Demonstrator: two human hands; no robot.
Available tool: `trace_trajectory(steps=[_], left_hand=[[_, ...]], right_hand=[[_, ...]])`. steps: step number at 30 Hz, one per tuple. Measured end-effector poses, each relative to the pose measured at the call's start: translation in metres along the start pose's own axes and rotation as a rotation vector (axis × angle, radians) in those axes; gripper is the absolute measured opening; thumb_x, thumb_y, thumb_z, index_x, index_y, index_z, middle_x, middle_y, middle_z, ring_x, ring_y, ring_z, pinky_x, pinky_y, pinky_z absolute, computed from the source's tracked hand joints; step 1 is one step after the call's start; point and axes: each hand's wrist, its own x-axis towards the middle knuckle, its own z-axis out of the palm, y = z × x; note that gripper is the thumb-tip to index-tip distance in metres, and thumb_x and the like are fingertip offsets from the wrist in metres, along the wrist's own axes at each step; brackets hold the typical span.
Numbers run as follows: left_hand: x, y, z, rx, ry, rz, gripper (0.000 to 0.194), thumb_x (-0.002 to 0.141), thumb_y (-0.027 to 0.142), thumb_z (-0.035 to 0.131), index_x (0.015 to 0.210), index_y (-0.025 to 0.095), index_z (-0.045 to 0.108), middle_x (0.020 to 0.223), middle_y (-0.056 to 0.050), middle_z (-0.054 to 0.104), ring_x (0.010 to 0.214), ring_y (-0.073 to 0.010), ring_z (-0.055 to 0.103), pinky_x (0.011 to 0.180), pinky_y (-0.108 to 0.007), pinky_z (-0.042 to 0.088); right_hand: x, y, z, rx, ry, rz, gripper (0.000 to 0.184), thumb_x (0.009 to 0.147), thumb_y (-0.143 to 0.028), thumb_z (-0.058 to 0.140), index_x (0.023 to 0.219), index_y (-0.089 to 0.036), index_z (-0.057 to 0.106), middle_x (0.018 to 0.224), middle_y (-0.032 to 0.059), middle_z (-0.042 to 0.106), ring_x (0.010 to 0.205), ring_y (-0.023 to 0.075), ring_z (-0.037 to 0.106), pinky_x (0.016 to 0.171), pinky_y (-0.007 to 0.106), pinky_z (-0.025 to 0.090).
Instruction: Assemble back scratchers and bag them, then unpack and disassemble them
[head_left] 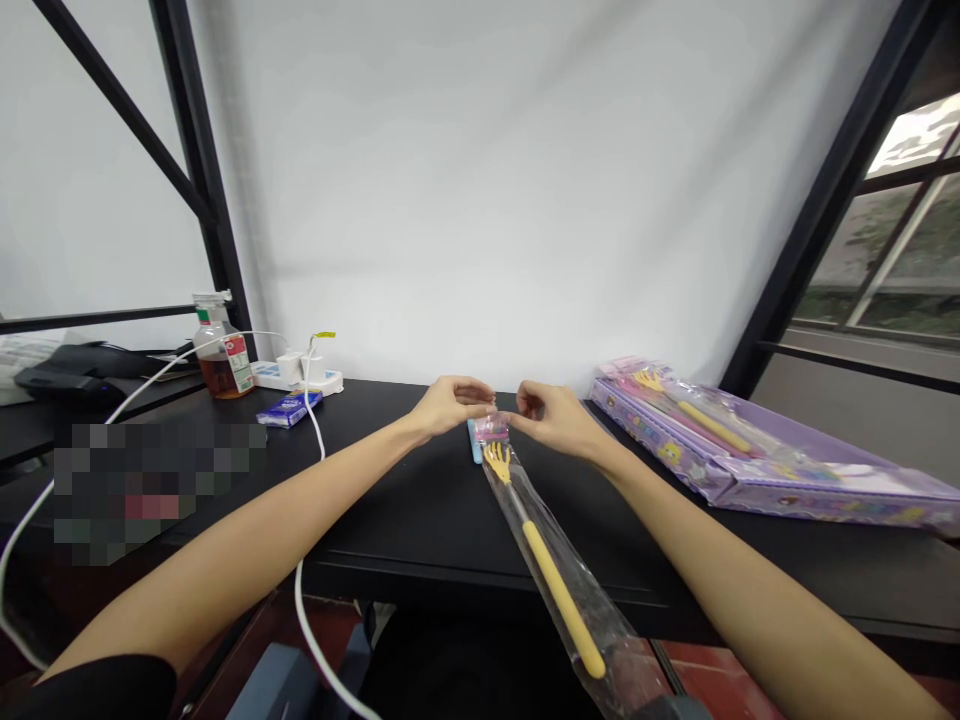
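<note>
A yellow back scratcher [564, 600] with a hand-shaped head and a metal neck lies inside a long clear plastic bag [551, 520]. The bag reaches from the black desk out over its front edge towards me. At its far end, which has a pink printed strip, my left hand [448, 408] pinches the plastic from the left. Opposite it, my right hand [556, 420] is closed at the same end, thumb on the plastic and fingers curled. A light blue piece [475, 442] sits beside the bag's end, partly covered by my left hand.
On the right is a purple printed box [660, 440] holding more bagged back scratchers. Left lie a blue packet [289, 409], a white power strip [326, 382] and a bottle of brown liquid [223, 360]. A white cable [315, 430] hangs over the desk edge. A wall stands behind.
</note>
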Motion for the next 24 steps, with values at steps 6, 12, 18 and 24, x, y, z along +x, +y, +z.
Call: trace_trajectory(steps=[6,12,18,24], left_hand=[[0.000,0.002,-0.005,0.203,0.062,-0.019,0.017,0.070,0.024,0.081,0.084,0.014,0.077,0.092,-0.011,0.076,0.092,-0.0253,0.071,0.089,-0.039,0.054],[0.003,0.002,-0.005,0.039,0.231,0.067,0.019,0.072,0.024,0.080,0.085,0.013,0.075,0.094,-0.011,0.076,0.091,-0.0226,0.070,0.091,-0.038,0.054],[0.002,0.005,-0.002,-0.217,0.283,0.089,0.047,0.071,0.027,0.082,0.113,0.013,0.064,0.114,-0.014,0.068,0.105,-0.0229,0.066,0.099,-0.041,0.049],[-0.005,0.018,0.006,-0.424,0.183,-0.059,0.105,0.062,0.017,0.089,0.147,0.030,0.029,0.121,-0.013,0.062,0.097,-0.0231,0.068,0.091,-0.046,0.053]], right_hand=[[-0.005,-0.001,-0.010,0.237,-0.651,0.289,0.049,0.076,-0.065,0.065,0.069,-0.017,0.063,0.061,0.0034,0.064,0.044,0.0105,0.049,0.045,0.025,0.034],[-0.005,-0.011,0.003,0.495,-0.656,0.362,0.041,0.070,-0.054,0.077,0.072,-0.015,0.068,0.070,0.0049,0.067,0.054,0.0097,0.052,0.044,0.022,0.030],[-0.005,-0.014,0.012,0.822,-0.389,0.465,0.040,0.064,-0.043,0.083,0.073,-0.018,0.054,0.066,0.0010,0.065,0.056,0.0109,0.054,0.053,0.024,0.038],[-0.004,-0.021,0.004,0.792,-0.224,0.230,0.041,0.071,-0.049,0.078,0.083,-0.019,0.053,0.065,-0.0030,0.061,0.060,0.0122,0.052,0.061,0.027,0.038]])
